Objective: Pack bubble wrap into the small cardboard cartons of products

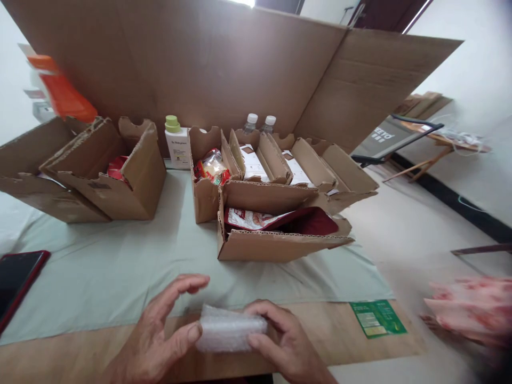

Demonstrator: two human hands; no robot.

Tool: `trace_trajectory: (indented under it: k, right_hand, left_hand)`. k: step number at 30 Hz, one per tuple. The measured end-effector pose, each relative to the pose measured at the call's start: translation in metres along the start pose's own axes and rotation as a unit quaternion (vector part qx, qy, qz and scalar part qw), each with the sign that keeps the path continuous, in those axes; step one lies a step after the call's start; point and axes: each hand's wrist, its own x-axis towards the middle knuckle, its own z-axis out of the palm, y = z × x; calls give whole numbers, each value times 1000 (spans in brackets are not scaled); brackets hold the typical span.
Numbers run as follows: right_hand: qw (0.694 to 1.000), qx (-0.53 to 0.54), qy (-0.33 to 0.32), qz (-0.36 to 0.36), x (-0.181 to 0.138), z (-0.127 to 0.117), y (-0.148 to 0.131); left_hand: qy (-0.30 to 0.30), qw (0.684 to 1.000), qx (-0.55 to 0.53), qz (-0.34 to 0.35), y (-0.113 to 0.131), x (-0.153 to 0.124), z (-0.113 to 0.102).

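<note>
A small bundle wrapped in clear bubble wrap (229,329) lies at the near edge of the table, between both hands. My left hand (160,330) touches its left end with the thumb; the other fingers are curved and lifted above it. My right hand (282,341) grips its right end, fingers curled over the top. Beyond the hands stands an open cardboard box (276,242) with red and white packets inside.
A pale green cloth (120,266) covers the table. Several open cardboard boxes stand behind, one with a snack bag (212,168), plus a white bottle with green cap (177,141) and two water bottles (260,124). A dark phone (16,277) lies left. A green card (378,318) lies right.
</note>
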Motion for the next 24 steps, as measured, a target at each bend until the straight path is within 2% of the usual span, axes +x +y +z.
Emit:
trace_trajectory:
  k: [1, 3, 5, 8, 10, 11, 13, 15, 17, 20, 22, 24]
  right_hand:
    - [1000, -19, -6, -17, -6, -16, -5]
    - [997, -28, -10, -71, -19, -50, -19]
    - [989, -45, 40, -136, -30, -83, -37]
    - [957, -125, 193, -179, -36, -127, -66]
    - [913, -228, 277, -193, -29, -151, -86]
    - [890, -283, 291, -208, -22, -162, -97]
    - [843, -396, 264, -251, -2, -178, -115]
    - [819, -466, 176, -286, 22, -185, -128]
    - [803, -508, 86, -298, 46, -182, -133]
    - [822, -509, -1, -254, 76, -165, -124]
    - [852, -478, -21, -212, 89, -153, -112]
    - [871, -459, -13, -174, 97, -145, -100]
  left_hand:
    - [29, 996, 61, 66, 10, 11, -2]
    - [85, 965, 170, 181, 31, 39, -3]
    - [113, 929, 235, 263, 48, 68, 2]
    - [111, 901, 265, 325, 60, 97, 16]
    - [108, 897, 267, 336, 59, 102, 24]
    - [108, 896, 269, 336, 58, 101, 27]
    - [102, 894, 277, 336, 54, 95, 29]
    - [87, 894, 283, 335, 52, 89, 27]
    - [79, 895, 282, 336, 53, 88, 24]
    - [82, 896, 277, 338, 55, 90, 22]
    - [84, 896, 276, 337, 56, 91, 22]
    - [81, 897, 276, 334, 56, 91, 22]
